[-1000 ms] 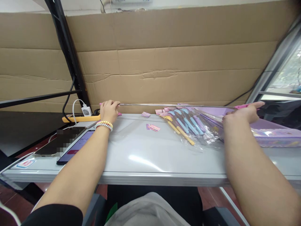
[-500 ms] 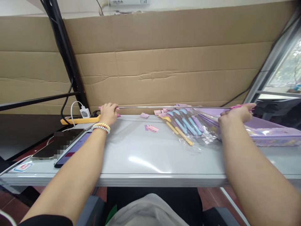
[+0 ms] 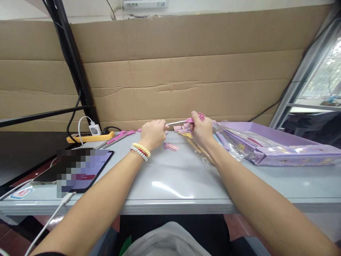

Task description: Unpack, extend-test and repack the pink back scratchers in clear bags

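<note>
Between my hands, above the back of the table, is a pink telescopic back scratcher with a thin metal rod (image 3: 176,123). My left hand (image 3: 153,134), wearing twisted bracelets, is closed round its handle, and a pink end sticks out to the left. My right hand (image 3: 201,128) grips the pink claw-shaped head (image 3: 197,117). Only a short length of rod shows between the hands. Near my right forearm lie bagged scratchers with yellow handles (image 3: 195,145) and purple handles (image 3: 223,140), partly hidden. More pink scratchers (image 3: 119,138) lie left of my left hand.
An open purple box (image 3: 295,156) stands on the right, with clear plastic bags (image 3: 237,151) beside it. Small pink cards (image 3: 171,146) lie mid-table. Phones (image 3: 90,174), a white cable (image 3: 48,225) and a yellow power strip (image 3: 90,137) are on the left. Cardboard (image 3: 173,71) closes the back.
My hands have come together, the right moving far to the left and the left moving right. The scratcher's long drawn-out rod is now short. Pink scratchers at the left have come into view.
</note>
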Demonstrator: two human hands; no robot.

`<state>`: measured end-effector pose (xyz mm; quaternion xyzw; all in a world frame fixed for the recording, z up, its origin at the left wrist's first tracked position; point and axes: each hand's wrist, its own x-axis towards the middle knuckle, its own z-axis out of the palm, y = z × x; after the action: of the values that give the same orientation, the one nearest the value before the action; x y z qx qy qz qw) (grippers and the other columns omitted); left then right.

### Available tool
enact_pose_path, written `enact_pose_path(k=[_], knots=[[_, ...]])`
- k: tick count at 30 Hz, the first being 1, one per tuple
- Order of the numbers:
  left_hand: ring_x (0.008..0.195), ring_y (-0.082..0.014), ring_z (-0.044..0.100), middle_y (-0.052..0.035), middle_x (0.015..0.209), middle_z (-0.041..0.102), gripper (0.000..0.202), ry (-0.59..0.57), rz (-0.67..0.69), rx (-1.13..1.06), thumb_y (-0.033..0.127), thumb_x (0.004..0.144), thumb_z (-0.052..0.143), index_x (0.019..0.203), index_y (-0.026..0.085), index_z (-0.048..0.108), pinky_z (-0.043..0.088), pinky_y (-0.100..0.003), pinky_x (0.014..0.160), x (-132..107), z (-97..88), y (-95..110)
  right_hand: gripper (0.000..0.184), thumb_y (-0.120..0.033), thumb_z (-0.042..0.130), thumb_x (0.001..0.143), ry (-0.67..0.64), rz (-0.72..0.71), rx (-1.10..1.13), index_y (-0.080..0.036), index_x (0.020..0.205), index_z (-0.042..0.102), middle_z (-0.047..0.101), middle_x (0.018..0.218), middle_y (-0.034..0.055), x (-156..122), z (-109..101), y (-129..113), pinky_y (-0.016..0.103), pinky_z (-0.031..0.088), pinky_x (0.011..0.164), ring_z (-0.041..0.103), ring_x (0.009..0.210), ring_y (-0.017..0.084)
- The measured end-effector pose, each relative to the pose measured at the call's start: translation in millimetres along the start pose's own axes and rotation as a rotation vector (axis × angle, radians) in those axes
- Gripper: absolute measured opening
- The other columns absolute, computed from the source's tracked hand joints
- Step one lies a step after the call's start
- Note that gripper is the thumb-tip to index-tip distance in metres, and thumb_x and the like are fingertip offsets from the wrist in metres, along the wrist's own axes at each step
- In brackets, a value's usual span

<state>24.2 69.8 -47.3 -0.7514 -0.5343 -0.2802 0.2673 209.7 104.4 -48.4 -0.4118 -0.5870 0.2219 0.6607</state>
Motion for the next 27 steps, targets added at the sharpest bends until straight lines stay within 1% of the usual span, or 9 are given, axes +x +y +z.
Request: enact_pose_path(k=[2,4,9,13,15,17,19,21,27], knots=[[0.082,-0.0212,0.06,-0.0055,0.084,0.065,0.025,-0.013,-0.004,-0.024,0.028,0.092,0.035,0.088,0.02,0.058,0.034,-0.032,0.061,-1.9,-0.5,6.3,0.047,-0.053,0.045,0.082,-0.059,0.002,0.081,-0.02,0.049,0.043,0.04,0.042,-0.0003,-14.2,14.9,-8.1,0.025,0.032,0.042,0.037,0.039,0.01],[0.081,-0.021,0.06,-0.0054,0.084,0.065,0.027,-0.027,-0.011,-0.031,0.03,0.093,0.034,0.089,0.02,0.058,0.034,-0.032,0.059,-3.7,-1.1,9.5,0.048,-0.051,0.044,0.084,-0.092,-0.007,0.1,-0.02,0.047,0.043,0.041,0.042,0.0002,-21.9,20.0,-12.0,0.025,0.033,0.044,0.038,0.04,0.01],[0.083,-0.0206,0.06,-0.0053,0.085,0.065,0.027,-0.039,-0.016,-0.038,0.033,0.094,0.034,0.09,0.019,0.058,0.033,-0.031,0.058,-6.2,-0.3,10.5,0.047,-0.05,0.047,0.083,-0.131,0.02,0.135,-0.019,0.049,0.043,0.042,0.043,-0.0004,-21.9,14.2,-13.4,0.024,0.032,0.042,0.037,0.039,0.009],[0.085,-0.02,0.06,-0.004,0.087,0.066,0.027,-0.025,-0.014,-0.062,0.034,0.094,0.034,0.091,0.02,0.057,0.032,-0.031,0.057,-8.2,4.8,8.4,0.041,-0.05,0.059,0.075,-0.224,0.066,0.2,-0.018,0.054,0.045,0.042,0.043,-0.0025,-19.8,10.9,-10.4,0.023,0.026,0.038,0.034,0.037,0.007],[0.086,-0.0195,0.06,-0.0036,0.088,0.066,0.027,-0.029,-0.012,-0.093,0.034,0.094,0.034,0.091,0.02,0.057,0.033,-0.031,0.058,-9.7,8.1,7.8,0.039,-0.05,0.065,0.069,-0.323,0.128,0.228,-0.018,0.058,0.046,0.044,0.046,-0.0034,-20.7,10.8,-5.7,0.022,0.024,0.037,0.035,0.037,0.006],[0.084,-0.0186,0.06,-0.0033,0.089,0.065,0.028,-0.046,0.006,-0.129,0.035,0.095,0.033,0.09,0.02,0.056,0.033,-0.03,0.058,-11.1,10.8,8.7,0.039,-0.052,0.068,0.065,-0.483,0.189,0.232,-0.017,0.064,0.05,0.048,0.049,-0.003,-22.8,12.2,0.4,0.021,0.025,0.036,0.038,0.037,0.007],[0.081,-0.0178,0.061,-0.0033,0.089,0.065,0.029,-0.081,0.038,-0.15,0.033,0.095,0.03,0.089,0.02,0.056,0.034,-0.03,0.058,-12.4,12.4,10.9,0.045,-0.058,0.066,0.066,-0.657,0.22,0.214,-0.016,0.064,0.052,0.05,0.049,-0.0016,-25.5,14.9,6.1,0.021,0.026,0.036,0.041,0.038,0.007],[0.078,-0.0178,0.061,-0.0037,0.089,0.064,0.03,-0.106,0.064,-0.153,0.032,0.095,0.028,0.088,0.02,0.055,0.034,-0.03,0.058,-13.3,12.8,13.9,0.052,-0.066,0.06,0.067,-0.756,0.238,0.208,-0.014,0.062,0.053,0.05,0.048,-0.0003,-27.6,17.7,10.0,0.022,0.027,0.036,0.042,0.037,0.008],[0.079,-0.0187,0.061,-0.0039,0.088,0.064,0.028,-0.076,0.126,-0.193,0.036,0.093,0.032,0.088,0.019,0.054,0.037,-0.03,0.06,-15.3,10.0,19.6,0.06,-0.074,0.048,0.071,-0.701,0.252,0.165,-0.017,0.055,0.046,0.043,0.043,-0.0022,-25.5,17.9,17.6,0.022,0.028,0.038,0.038,0.038,0.007]])
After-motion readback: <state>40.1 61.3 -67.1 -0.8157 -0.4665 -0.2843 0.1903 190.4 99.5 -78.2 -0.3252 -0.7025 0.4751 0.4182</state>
